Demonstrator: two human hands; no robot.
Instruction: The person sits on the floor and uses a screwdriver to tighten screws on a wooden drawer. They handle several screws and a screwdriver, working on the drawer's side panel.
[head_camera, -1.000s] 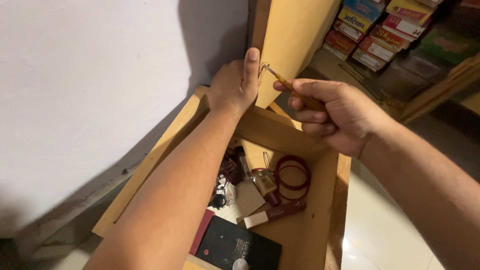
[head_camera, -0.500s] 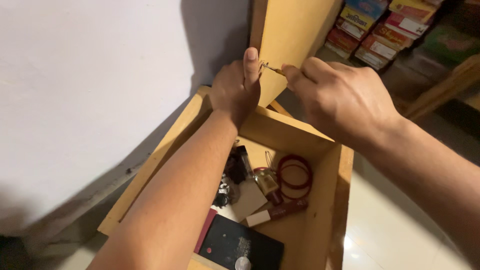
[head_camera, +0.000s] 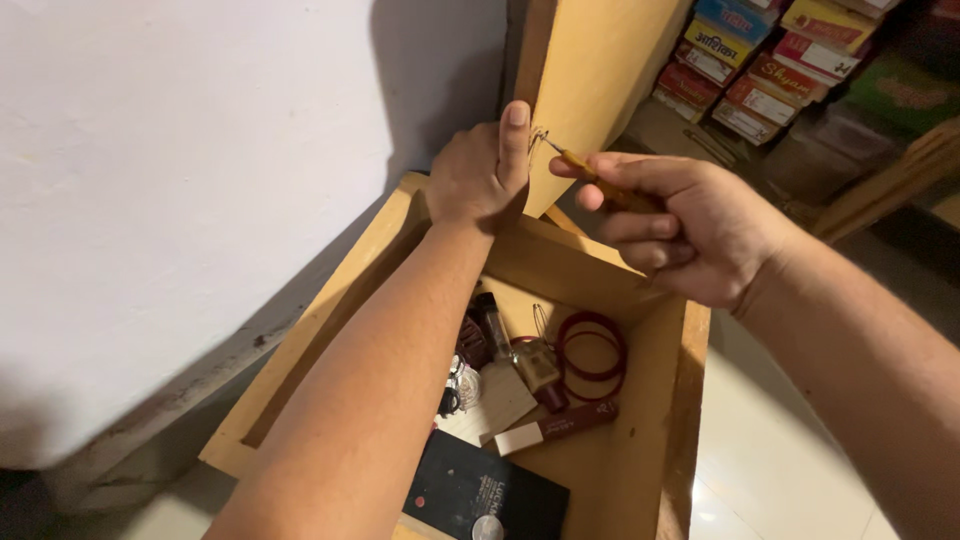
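So you've got your left hand (head_camera: 480, 175) clamped around the edge of the upright wooden panel (head_camera: 600, 70), fingers curled behind it and the index finger laid straight up along the edge to steady it. Your right hand (head_camera: 690, 225) is closed on a small screwdriver with an orange-yellow handle (head_camera: 600, 180), pinched between thumb and fingertips, and the tip is sitting right at a little metal fitting (head_camera: 540, 138) on the panel's edge, just beside your left index finger.

Progress-wise, my read is you're mid-job on that fitting. It looks like thin wire or a small hook, too small to say for sure, and I can't tell whether a screw is in there or how far it's seated. The tool is on the spot and the panel is braced, so the setup part looks done; the actual driving or prying seems to be what's left.

Below your arms the open wooden box (head_camera: 690, 400) holds loose stuff: a red ring-shaped band (head_camera: 592, 345), a dark flat case with a coin on it (head_camera: 480, 490), a small maroon tube (head_camera: 560, 425), and some bits I can't make out. Stacked colourful boxes (head_camera: 760, 60) sit on the shelf behind the panel.
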